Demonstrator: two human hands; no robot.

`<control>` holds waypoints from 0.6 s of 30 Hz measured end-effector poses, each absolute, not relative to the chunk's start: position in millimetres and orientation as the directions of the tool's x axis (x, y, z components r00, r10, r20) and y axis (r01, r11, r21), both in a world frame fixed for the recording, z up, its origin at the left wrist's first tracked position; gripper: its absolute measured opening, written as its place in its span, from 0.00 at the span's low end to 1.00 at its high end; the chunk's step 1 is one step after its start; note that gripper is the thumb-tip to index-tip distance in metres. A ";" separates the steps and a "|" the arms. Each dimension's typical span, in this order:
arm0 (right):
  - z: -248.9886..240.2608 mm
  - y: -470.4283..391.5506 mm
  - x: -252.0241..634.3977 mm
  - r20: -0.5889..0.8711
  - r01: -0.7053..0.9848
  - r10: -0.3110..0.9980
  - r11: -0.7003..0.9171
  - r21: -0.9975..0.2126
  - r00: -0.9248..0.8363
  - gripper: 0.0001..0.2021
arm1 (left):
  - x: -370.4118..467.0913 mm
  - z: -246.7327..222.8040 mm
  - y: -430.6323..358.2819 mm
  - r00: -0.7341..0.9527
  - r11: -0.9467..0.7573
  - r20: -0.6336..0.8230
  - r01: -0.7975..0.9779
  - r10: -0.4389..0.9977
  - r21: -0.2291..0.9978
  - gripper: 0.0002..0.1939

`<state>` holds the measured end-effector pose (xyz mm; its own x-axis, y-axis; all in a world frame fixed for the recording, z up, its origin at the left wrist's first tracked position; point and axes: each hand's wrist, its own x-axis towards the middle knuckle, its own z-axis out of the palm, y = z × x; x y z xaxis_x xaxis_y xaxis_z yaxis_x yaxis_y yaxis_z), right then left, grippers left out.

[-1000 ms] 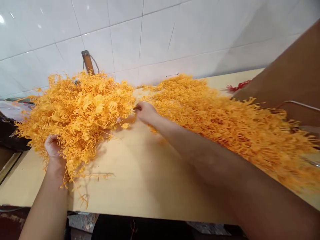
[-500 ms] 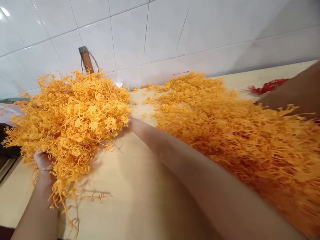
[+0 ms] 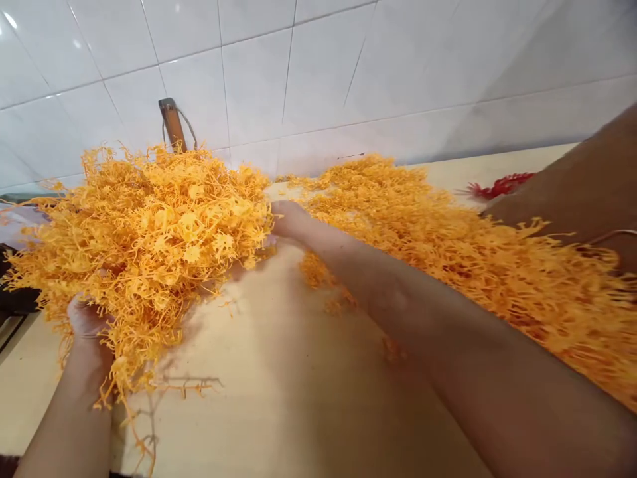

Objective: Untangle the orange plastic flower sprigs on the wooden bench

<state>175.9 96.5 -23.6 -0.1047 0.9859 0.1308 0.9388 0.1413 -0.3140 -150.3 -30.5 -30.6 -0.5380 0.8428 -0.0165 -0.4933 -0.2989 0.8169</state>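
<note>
Right hand (image 3: 291, 219) back out beside orange bunch (image 3: 144, 232)

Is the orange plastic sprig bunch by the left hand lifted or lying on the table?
Lifted: the left hand grips the orange plastic sprig bunch from below, and its shadow falls on the table.

Bright, even light falls from above: small white glints sit on the glossy wall tiles (image 3: 259, 79) at the upper left. My orange bunch (image 3: 144, 232) casts a soft, thin shadow onto the pale tabletop (image 3: 279, 372) below it. My right forearm (image 3: 472, 378) is close to the lens and blurred. The tile lines lean and bend toward the edges. The brown mass (image 3: 587, 179) at far right is soft, perhaps cardboard.
</note>
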 end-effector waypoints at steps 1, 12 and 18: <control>-19.8 101.3 182.2 0.131 0.950 0.989 0.107 -0.294 -0.070 0.10 | -150.1 -30.4 -30.5 -0.527 -0.304 0.002 -0.487 0.850 0.819 0.21; -6.7 88.1 177.6 0.005 0.126 0.933 0.054 -0.991 -0.359 0.04 | -133.6 -21.2 -34.8 -0.548 -0.356 0.088 -0.405 0.832 0.842 0.22; -30.7 95.4 198.2 -0.202 0.034 0.912 -0.203 -0.979 -0.356 0.14 | -133.8 -21.2 -34.1 -0.566 -0.316 0.011 -0.444 0.824 0.839 0.22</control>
<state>198.2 95.4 -30.7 -0.3559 0.9125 -0.2018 0.0339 -0.2032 -0.9786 -133.8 -34.1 -21.2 -0.5660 0.8243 0.0108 -0.4437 -0.3157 0.8387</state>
